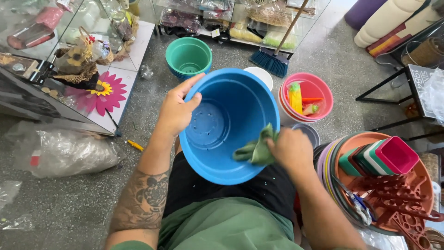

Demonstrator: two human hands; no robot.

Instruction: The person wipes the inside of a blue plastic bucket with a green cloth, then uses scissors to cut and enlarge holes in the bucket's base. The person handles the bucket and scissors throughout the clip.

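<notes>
Both hands have a firm hold: the left hand [175, 111] closes on the rim of the blue plastic pot [230, 125], thumb inside and fingers hidden behind the wall, while the right hand [290, 149] is closed around a green cloth [257, 149] and presses it against the inner wall of the pot near the rim. The pot is tilted toward the camera, above the person's lap, and shows small holes in its bottom.

On the grey floor [69, 208], a stack of green pots [188, 57] stands beyond the blue pot. To the right of it a pink pot [309, 97] holds small colourful things. Further right, near the floor's right edge, a stack of coloured saucers [335, 159] carries square pots [386, 156]. A blue broom [271, 60] stands against the glass shelf [245, 21]. A small yellow object [135, 145] lies on the floor at left.
</notes>
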